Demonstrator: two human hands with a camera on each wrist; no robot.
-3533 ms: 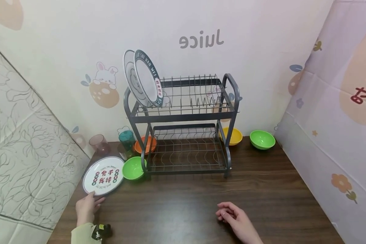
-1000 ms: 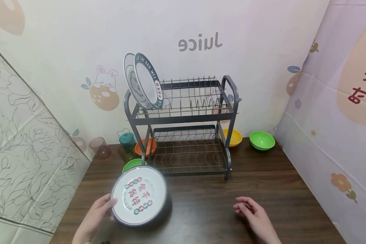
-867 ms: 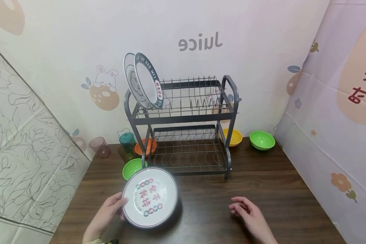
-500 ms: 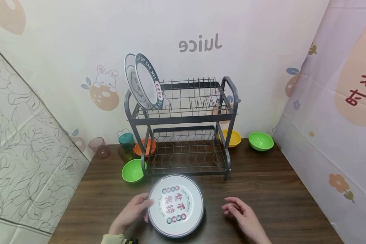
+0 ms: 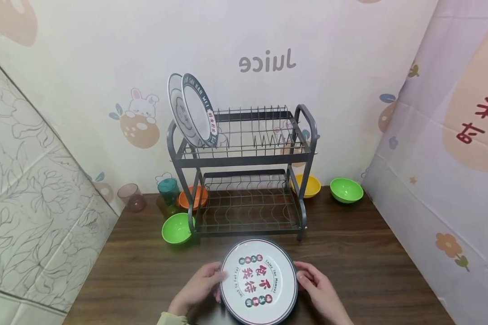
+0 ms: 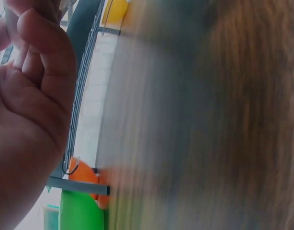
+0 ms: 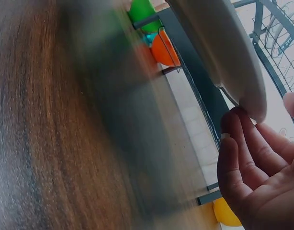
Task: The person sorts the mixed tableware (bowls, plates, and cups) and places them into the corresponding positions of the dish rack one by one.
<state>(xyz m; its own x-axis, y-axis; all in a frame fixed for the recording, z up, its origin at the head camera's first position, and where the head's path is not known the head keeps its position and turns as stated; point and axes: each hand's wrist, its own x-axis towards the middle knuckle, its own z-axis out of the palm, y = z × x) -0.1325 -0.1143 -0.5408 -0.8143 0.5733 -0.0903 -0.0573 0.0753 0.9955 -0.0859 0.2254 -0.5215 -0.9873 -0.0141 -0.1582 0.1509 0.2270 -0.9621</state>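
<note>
A white round plate (image 5: 259,289) with red characters and a dark rim is held over the front of the table, below the rack. At its left edge my left hand (image 5: 199,286) grips it, thumb on top and fingers underneath. My right hand (image 5: 319,289) is at the opposite edge. In the right wrist view, the right fingertips (image 7: 237,115) touch the underside of the plate (image 7: 228,52), while the thumb stands apart from the rim. The left wrist view shows the left hand (image 6: 32,105) close up, and the plate there is hardly visible.
A two-tier dark dish rack (image 5: 244,160) stands against the wall, two plates (image 5: 199,113) leaning in its upper left. Around it are green bowls (image 5: 178,229) (image 5: 346,190), an orange bowl (image 5: 193,197), a yellow bowl (image 5: 310,186), a teal cup (image 5: 169,189) and a pinkish cup (image 5: 132,197).
My left hand took hold of the plate at the table's left, lifted it and carried it right to the front middle. The right hand, earlier apart from it, now touches its right edge.
</note>
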